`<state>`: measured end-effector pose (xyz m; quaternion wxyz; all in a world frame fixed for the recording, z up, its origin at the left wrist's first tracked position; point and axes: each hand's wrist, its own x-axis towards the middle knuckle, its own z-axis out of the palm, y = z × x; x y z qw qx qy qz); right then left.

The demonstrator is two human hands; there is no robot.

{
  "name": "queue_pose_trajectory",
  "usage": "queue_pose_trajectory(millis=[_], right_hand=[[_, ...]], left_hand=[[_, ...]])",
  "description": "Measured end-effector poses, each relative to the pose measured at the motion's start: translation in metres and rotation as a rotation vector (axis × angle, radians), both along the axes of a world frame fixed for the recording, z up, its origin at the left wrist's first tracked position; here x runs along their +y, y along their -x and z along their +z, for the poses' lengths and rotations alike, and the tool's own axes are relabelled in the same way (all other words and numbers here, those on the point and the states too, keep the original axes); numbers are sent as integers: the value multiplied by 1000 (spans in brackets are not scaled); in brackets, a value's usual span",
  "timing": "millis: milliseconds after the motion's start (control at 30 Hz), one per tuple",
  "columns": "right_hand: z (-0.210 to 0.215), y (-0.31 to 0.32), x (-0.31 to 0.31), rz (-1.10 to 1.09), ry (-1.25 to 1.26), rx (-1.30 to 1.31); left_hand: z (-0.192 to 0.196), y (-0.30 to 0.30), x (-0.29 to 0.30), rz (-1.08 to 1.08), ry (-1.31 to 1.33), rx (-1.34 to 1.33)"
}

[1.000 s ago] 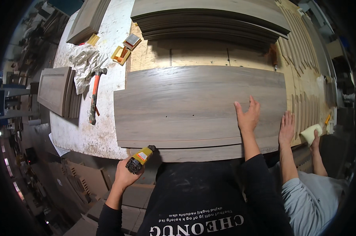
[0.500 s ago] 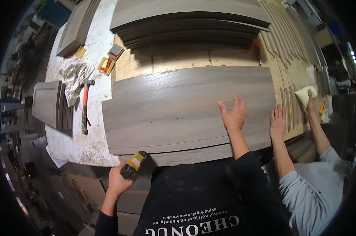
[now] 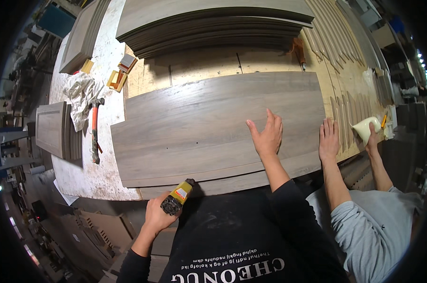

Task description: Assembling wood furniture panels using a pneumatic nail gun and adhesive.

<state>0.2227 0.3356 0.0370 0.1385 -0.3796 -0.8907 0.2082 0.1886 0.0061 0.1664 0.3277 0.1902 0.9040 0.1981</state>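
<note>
A wide grey-brown wood-grain panel lies flat on the bench, with two small dark holes in its face. My left hand is closed around a yellow-and-black nail gun, whose nose is at the panel's front edge. Fingers spread, my right hand rests on the right half of the panel. Beside it, a co-worker's left hand lies flat at the panel's right edge. The co-worker's right hand grips a soft bottle of pale glue.
Stacked panels stand behind the work. On the left are a hammer, a crumpled white cloth and a pile of framed doors. Thin wood strips line the far right. An orange-handled tool lies behind the panel.
My left hand has carried the nail gun rightward along the panel's front edge. My right hand keeps its place on the panel. The whole view has shifted slightly, and the co-worker's glue bottle is lower.
</note>
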Motion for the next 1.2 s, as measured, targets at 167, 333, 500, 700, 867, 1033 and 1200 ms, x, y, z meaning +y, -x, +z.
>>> queue_pose_trajectory(millis=[167, 333, 500, 700, 867, 1033, 1200], right_hand=[[2, 1, -1, -14, 24, -14], [3, -1, 1, -25, 46, -26], [-1, 0, -18, -51, 50, -87], [6, 1, -33, -39, 108, -26], [1, -14, -16, 102, 228, 138], [23, -33, 5, 47, 577, -25], [32, -32, 17, 26, 641, -150]], left_hand=[[-1, 0, -1, -29, -7, 32], [-2, 0, 2, -102, 99, 45], [24, -4, 18, -78, -9, 0], [6, -22, 47, -142, -83, -63], [-7, -27, 50, -134, -61, -40], [-8, -28, 51, -170, -37, -5], [-6, -24, 54, -235, -7, 33]])
